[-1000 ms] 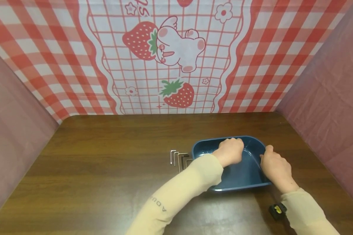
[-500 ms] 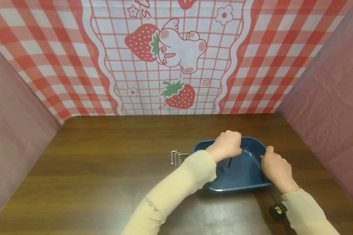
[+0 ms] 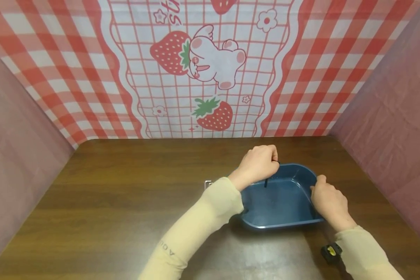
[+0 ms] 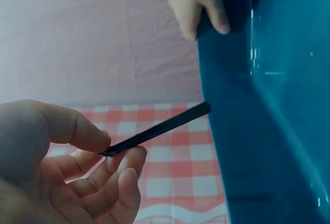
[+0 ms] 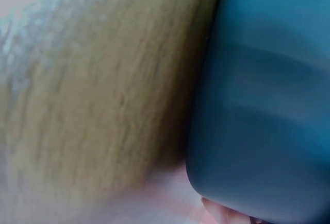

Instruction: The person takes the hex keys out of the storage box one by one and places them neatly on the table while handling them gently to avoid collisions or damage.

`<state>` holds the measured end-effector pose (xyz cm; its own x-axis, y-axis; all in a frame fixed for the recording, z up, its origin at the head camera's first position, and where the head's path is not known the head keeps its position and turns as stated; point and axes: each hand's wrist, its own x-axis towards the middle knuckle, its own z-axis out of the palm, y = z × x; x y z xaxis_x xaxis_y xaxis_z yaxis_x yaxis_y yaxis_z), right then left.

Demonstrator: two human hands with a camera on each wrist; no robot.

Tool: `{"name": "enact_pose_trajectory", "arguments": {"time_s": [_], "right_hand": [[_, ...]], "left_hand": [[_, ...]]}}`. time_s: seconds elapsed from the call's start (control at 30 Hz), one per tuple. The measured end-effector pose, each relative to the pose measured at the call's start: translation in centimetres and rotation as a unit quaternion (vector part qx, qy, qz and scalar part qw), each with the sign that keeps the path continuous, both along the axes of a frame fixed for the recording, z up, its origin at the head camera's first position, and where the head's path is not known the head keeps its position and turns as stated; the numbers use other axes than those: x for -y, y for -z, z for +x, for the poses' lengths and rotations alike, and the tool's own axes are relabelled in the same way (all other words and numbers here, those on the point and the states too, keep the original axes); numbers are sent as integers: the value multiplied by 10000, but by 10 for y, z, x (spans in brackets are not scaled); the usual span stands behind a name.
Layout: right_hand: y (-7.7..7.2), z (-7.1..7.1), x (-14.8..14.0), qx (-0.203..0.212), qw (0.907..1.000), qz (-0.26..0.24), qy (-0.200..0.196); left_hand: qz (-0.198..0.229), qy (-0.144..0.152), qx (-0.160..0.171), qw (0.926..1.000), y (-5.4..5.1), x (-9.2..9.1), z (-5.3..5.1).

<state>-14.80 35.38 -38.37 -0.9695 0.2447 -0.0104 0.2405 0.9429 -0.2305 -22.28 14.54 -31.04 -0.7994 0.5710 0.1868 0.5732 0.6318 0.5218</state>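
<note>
My left hand [image 3: 259,163] pinches a black hex key [image 4: 160,130] between thumb and fingers, over the far left part of a blue tray [image 3: 283,206]. In the left wrist view the key's long arm slants out from the fingertips, and the tray wall stands beside it. My right hand [image 3: 330,202] grips the tray's right edge. Its thumb lies at the rim, while the fingers beneath are hidden in the head view. The tray's outer wall [image 5: 258,131] fills the right side of the right wrist view.
Left of the tray, the end of a metal hex key [image 3: 207,184] shows past the left sleeve, which hides more of them. A black and yellow device [image 3: 330,252] is by the right cuff. A checked cloth [image 3: 318,85] hangs behind the wooden table [image 3: 126,194].
The left hand has moved left and away from the person, from over the tray's middle towards its far rim, carrying the black hex key. My right hand keeps its place on the tray.
</note>
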Motion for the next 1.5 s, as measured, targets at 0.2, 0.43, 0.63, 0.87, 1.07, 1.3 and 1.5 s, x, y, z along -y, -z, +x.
{"name": "enact_pose_trajectory", "arguments": {"time_s": [0.2, 0.43, 0.63, 0.87, 1.07, 1.3, 1.5], "right_hand": [[0, 0, 1, -54, 10000, 11, -30], [-1, 0, 0, 54, 10000, -6, -11], [-1, 0, 0, 132, 9999, -23, 7], [0, 0, -1, 115, 9999, -26, 19], [0, 0, -1, 58, 10000, -22, -22], [-1, 1, -1, 3, 9999, -33, -108], [-1, 0, -2, 67, 9999, -35, -87]], "left_hand": [[307, -129, 112, 9994, 0, 20, -5], [532, -275, 167, 9981, -1, 36, -8], [579, -393, 39, 9975, -1, 49, -8], [549, -609, 145, 9965, -3, 71, -8], [575, -829, 170, 9947, 0, 98, -11], [493, -1094, 271, 9924, 9, 125, -13], [113, -1139, 381, 9927, 18, 143, -15]]}}
